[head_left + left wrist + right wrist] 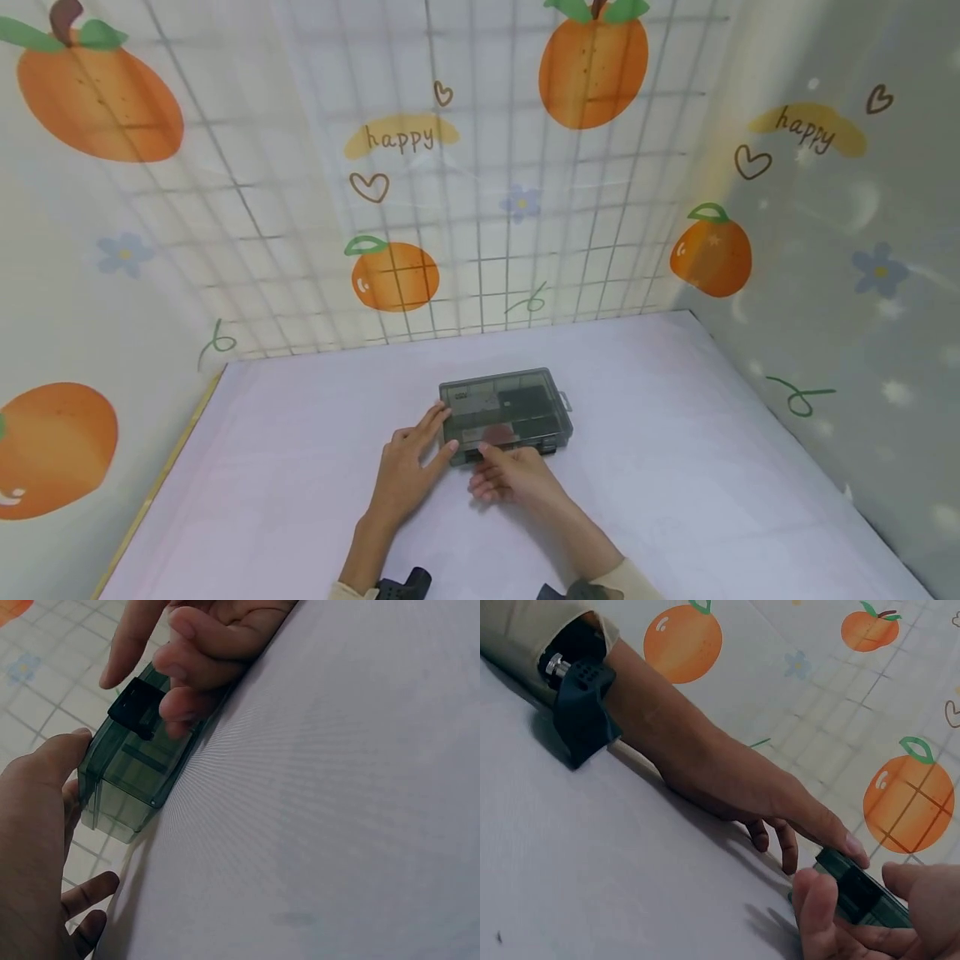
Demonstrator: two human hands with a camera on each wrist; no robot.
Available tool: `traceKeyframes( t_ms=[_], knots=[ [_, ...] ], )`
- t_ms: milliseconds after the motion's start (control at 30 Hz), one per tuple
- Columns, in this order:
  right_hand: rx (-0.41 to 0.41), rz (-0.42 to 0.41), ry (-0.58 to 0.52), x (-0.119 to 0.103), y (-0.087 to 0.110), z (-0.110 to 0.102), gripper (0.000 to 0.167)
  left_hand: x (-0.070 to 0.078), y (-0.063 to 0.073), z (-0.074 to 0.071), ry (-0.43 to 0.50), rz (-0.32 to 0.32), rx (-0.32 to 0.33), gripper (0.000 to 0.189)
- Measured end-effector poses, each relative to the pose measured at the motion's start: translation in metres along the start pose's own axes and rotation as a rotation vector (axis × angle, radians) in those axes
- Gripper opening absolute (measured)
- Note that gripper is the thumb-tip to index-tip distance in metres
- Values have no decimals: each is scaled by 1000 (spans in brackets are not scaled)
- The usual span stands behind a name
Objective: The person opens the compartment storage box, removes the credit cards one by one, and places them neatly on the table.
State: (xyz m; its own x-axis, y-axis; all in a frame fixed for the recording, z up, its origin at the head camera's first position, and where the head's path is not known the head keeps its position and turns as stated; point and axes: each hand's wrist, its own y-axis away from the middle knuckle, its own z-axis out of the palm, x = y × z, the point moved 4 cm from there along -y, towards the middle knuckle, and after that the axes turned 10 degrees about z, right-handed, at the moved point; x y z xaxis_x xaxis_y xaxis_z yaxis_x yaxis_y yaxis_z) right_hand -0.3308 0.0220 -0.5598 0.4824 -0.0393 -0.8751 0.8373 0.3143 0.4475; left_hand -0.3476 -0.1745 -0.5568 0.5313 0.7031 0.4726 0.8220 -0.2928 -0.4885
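A flat box (pixel 517 408) with a smoky, see-through lid lies on the white table. Through the lid show dark blocks and a reddish round shape (pixel 498 433); their kinds are unclear. My left hand (pixel 408 462) touches the box's left side with outstretched fingers, its thumb at the front left corner. At the front edge is my right hand (pixel 521 479), thumb over the edge and other fingers loosely curled before it. Between that thumb and those fingers, a dark latch (pixel 139 709) shows in the left wrist view. The right wrist view shows the same latch (pixel 859 892).
The table (pixel 675 500) carries a white cover. Behind it hangs a curtain (pixel 480 208) printed with oranges, hearts and flowers, in front of a wire grid. Similar printed cloth (pixel 847 333) borders the right side. A small loop handle (pixel 566 402) juts from the box's right end.
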Motion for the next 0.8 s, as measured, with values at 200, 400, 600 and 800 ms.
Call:
traceKeyframes(
  t_ms=[200,400,600,800],
  knots=[
    [2,-4,7,-2,-2,8,60,1,-1,-2,7,-7,-12,61],
    [21,-27,-17,-5,0,11,49,0,-2,-3,12,-15,-22,62],
    [20,-68,-71,-4,-2,15,25,-2,-4,-3,20,-32,-26,62],
    [0,-136,59,-1,-1,15,24,-3,-2,-2,34,-39,-35,62]
  ],
)
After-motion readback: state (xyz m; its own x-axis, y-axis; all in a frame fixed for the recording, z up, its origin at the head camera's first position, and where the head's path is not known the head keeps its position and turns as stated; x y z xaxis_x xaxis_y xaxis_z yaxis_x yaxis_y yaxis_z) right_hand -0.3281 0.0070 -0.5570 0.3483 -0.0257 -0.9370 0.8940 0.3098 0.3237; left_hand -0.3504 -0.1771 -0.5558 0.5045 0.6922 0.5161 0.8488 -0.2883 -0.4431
